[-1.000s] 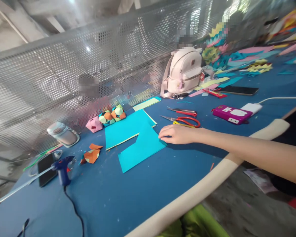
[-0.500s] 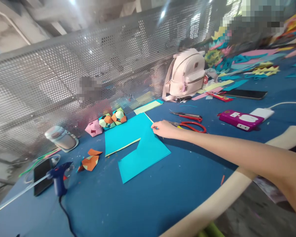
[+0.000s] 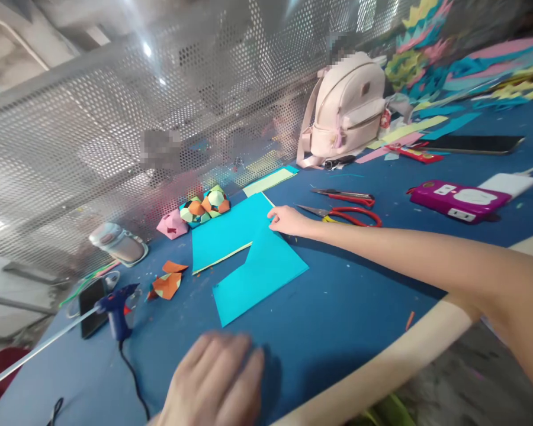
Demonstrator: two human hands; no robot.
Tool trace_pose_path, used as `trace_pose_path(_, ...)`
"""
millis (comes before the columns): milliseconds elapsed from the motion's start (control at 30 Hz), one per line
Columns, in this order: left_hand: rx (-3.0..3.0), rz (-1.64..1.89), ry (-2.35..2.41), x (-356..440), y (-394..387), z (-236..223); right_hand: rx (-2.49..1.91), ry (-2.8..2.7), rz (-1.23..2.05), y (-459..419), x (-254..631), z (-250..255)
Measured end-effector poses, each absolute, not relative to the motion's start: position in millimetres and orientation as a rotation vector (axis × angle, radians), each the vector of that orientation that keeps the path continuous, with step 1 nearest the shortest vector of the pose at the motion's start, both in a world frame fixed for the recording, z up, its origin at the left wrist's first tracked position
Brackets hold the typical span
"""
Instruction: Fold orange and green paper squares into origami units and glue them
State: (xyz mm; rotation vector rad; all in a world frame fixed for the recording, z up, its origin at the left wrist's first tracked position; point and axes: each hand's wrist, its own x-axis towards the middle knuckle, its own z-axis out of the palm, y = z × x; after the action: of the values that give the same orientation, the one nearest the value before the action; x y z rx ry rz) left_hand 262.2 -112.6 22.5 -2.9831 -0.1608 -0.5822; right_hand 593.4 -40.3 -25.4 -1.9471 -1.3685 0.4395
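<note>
My right hand [image 3: 288,220] has its fingers pinched at the top of a bright blue sheet of paper [image 3: 266,278], by its upper edge. This sheet lies askew over a stack of blue paper [image 3: 224,228] with a pale yellow edge showing. My left hand [image 3: 217,381] is above the table at the bottom of the view, apart from the paper. It is smeared by motion and its fingertips are hidden, so I cannot tell whether it is closed. Red-handled scissors [image 3: 353,217] and a red utility knife [image 3: 347,197] lie just right of my right hand.
A blue glue gun [image 3: 118,313], a dark phone [image 3: 91,302], orange paper scraps [image 3: 167,285], folded paper balls [image 3: 199,210] and a bottle [image 3: 119,242] are at left. A pale backpack [image 3: 349,112] stands against the mesh panel [image 3: 231,100]. A purple power strip [image 3: 459,201] lies at right.
My left hand has come into view at the bottom. My right hand stays at the top of the blue sheet, and the view has shifted slightly.
</note>
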Motion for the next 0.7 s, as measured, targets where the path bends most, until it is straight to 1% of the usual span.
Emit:
trace_pose_path(133, -2.960, -0.553, -0.134, 312.4, -83.7, 15.1, -1.898, -1.321, 0.521, -45.9, 596.0, -22.8)
trace_pose_path(233, -2.957, -0.547, -0.106, 330.8, -68.9, 5.6, -1.853, -1.287, 0.588, -54.5, 596.6, -20.2)
trace_pose_path(500, -3.026, -0.483, -0.117, 342.4, -62.0, -11.5, -1.777, -1.222, 0.813, -78.8, 596.2, -13.8)
trace_pose_path(700, -3.027, -0.515, -0.126, 344.2, -63.4, -15.7, -1.751, -1.220, 1.043, -107.7, 593.6, -8.7)
